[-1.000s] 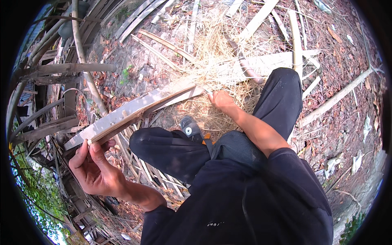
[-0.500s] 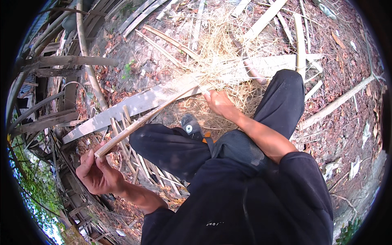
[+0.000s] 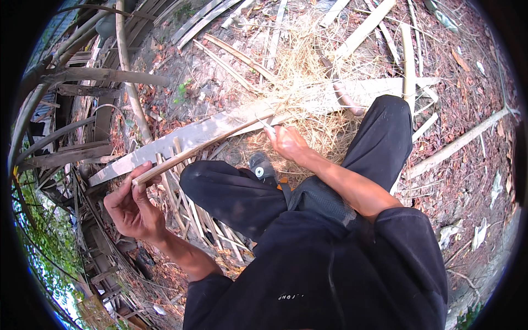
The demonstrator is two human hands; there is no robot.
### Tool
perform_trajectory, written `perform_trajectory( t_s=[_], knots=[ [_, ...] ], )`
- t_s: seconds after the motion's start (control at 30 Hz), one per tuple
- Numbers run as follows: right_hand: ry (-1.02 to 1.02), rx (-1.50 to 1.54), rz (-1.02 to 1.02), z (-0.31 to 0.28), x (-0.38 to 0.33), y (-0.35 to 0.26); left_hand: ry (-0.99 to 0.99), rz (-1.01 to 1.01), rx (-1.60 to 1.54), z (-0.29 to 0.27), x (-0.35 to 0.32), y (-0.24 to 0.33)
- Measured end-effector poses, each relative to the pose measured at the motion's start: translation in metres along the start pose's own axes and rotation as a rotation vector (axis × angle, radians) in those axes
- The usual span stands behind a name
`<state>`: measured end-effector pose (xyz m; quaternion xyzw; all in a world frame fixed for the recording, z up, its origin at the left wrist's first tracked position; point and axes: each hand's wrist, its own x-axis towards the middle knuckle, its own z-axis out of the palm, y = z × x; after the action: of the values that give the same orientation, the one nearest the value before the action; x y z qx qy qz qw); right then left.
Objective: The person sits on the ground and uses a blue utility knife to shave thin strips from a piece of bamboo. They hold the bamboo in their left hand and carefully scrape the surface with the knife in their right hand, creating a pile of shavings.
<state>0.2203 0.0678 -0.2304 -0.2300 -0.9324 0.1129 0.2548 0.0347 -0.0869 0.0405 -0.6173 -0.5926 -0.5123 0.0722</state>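
A long, slim bamboo strip [image 3: 203,147] slants across the view in front of me, its far end above a long pale board [image 3: 181,137]. My left hand [image 3: 135,206] pinches the strip's near end between thumb and fingers. Closed around what looks like a knife [image 3: 265,123] is my right hand [image 3: 289,144]; a thin pale blade shows beside the strip's far end, while the fist hides the handle. Whether the blade touches the strip I cannot tell. Straw-coloured shavings [image 3: 308,60] lie heaped over and around the board, just beyond my right hand.
My bent legs and a dark shoe [image 3: 263,168] are close to the work. A bundle of split strips [image 3: 203,220] lies beside my left leg. A curved brown piece [image 3: 346,99] crosses the board. Wooden poles and slats [image 3: 82,151] crowd the left side; a pole [image 3: 456,143] lies at right.
My left hand has risen with the near end of the strip, so the strip slopes less steeply. My right hand has drawn back slightly toward me and left. The whole view has shifted a little.
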Motion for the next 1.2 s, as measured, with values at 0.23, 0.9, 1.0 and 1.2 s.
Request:
perform_trajectory(
  t_s=[0.23,0.9,1.0,1.2],
  knots=[
    [-0.784,0.098,0.666,0.037,-0.065,0.017,-0.19,0.162,0.203,0.002,-0.005,0.066],
    [-0.322,0.711,0.553,-0.058,0.038,-0.062,0.214,-0.122,0.237,-0.024,-0.028,0.01],
    [-0.444,0.524,0.563,-0.006,0.041,-0.05,0.208,-0.108,0.246,-0.013,-0.022,0.005],
    [-0.438,0.117,0.507,0.113,0.011,0.017,0.169,-0.065,0.188,0.002,-0.021,-0.011]
  ],
)
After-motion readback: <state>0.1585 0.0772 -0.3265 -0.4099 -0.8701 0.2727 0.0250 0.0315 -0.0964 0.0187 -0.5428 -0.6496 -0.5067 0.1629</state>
